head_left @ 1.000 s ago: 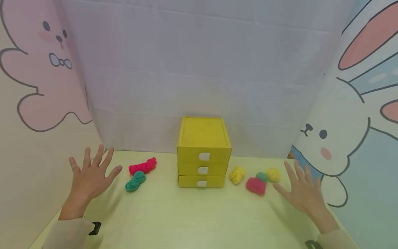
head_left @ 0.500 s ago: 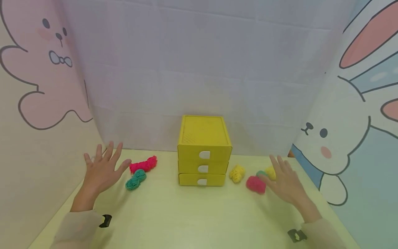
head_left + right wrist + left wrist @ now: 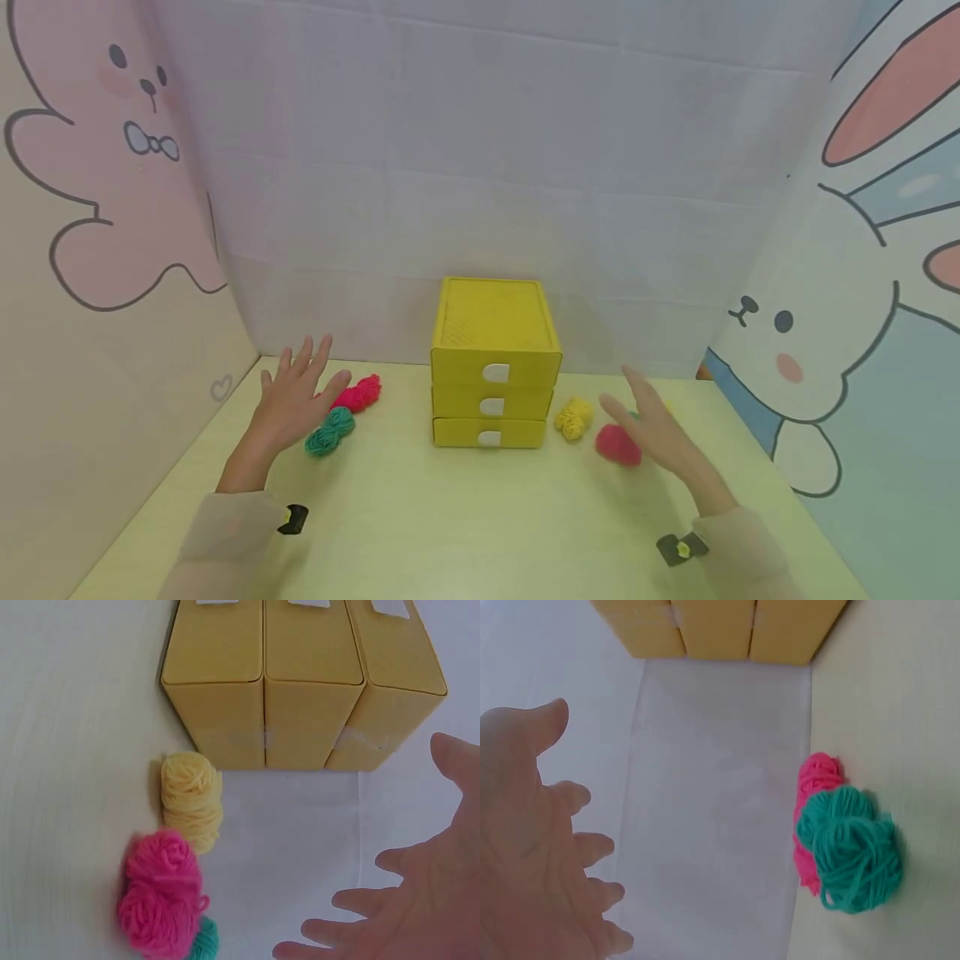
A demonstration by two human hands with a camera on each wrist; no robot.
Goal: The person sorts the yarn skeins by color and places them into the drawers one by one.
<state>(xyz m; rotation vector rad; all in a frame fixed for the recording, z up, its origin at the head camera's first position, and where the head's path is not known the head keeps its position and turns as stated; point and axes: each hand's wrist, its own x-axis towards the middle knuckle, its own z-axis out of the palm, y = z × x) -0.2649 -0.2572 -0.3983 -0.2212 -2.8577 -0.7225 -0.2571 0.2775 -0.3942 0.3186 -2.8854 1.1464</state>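
Note:
My left hand [image 3: 291, 407] hovers with spread fingers by two small yarn skeins, one hot pink [image 3: 360, 393] and one teal [image 3: 330, 431]. The left wrist view shows the teal yarn [image 3: 855, 851] lying against the pink yarn [image 3: 819, 772]. My right hand [image 3: 654, 429], fingers extended, is above the yarn on the other side: a pink skein [image 3: 618, 445], a yellow one [image 3: 573, 418], and a teal one [image 3: 204, 941] mostly hidden. Another yellow skein is nearly all covered by this hand. Neither hand holds anything. Between them stands a yellow three-drawer box [image 3: 491, 362] with white tabs, its drawers closed.
The pale yellow table [image 3: 450, 525] runs back to a white cloth wall [image 3: 487, 167]. Side panels carry a pink cartoon animal [image 3: 135, 192] on the left and a white rabbit [image 3: 817, 333] on the right. Black wrist mounts [image 3: 682, 548] sit at the sleeves.
Both hands have moved inward toward the drawer box, the left rightward over the pink yarn's end, the right leftward over the yarn on its side. The yarn and box have stayed put.

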